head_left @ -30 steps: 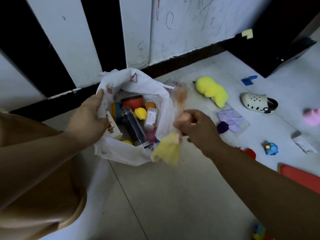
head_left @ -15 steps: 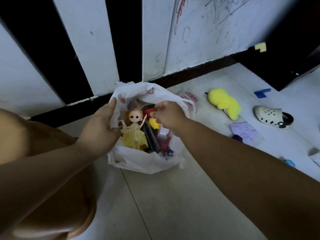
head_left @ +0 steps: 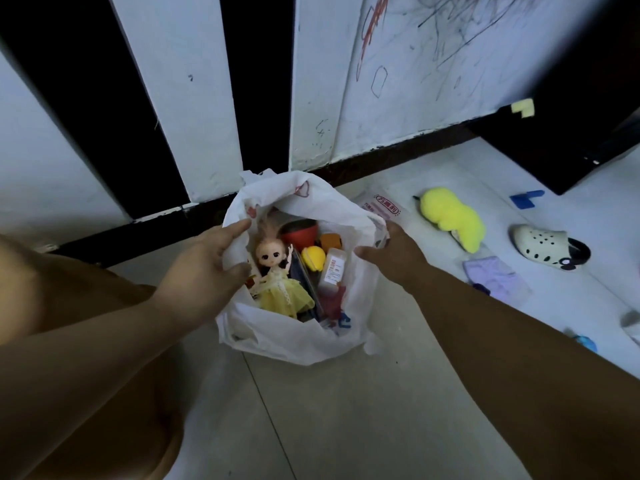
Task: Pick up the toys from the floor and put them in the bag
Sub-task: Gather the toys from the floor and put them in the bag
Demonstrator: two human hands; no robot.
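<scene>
Tan cloth (head_left: 86, 358) fills the lower left.

Left hand (head_left: 211, 268): grips the left rim of the bag (head_left: 294, 344), fingers over the edge and thumb on the inner side. It holds no toy.

The bag is white plastic. It stands on the floor (head_left: 346, 420) close to the striped wall (head_left: 180, 98), mouth open.

Inside the bag, left to right:
- Doll (head_left: 277, 271), yellow dress, face up, arms raised, head toward the wall. It lies on the other toys at the left side, just beside the left thumb, free of both hands.
- Red cup (head_left: 299, 232) at the back.
- Yellow ball (head_left: 313, 259), in front of an orange block (head_left: 330, 241).
- Clear bottle (head_left: 334, 271) with a white label, tilted.

Right hand (head_left: 391, 258): at the right rim of the bag, fingers fairly straight and laid on the plastic, thumb spread toward the opening. It holds nothing that I can see.

On the floor right of the bag, well apart from both hands:
- Clear packet (head_left: 384, 209) with red print, just beyond the rim.
- Yellow plush (head_left: 453, 220).
- Purple packet (head_left: 495, 282), nearer the camera than the plush.
- Blue piece (head_left: 526, 199) near the dark cabinet (head_left: 588, 140).
- White clog (head_left: 547, 247) with black dots.
- Small blue toy (head_left: 585, 342), partly behind the right forearm; shape unclear.

The white wall panel (head_left: 433, 81) above carries pen scribbles.
</scene>
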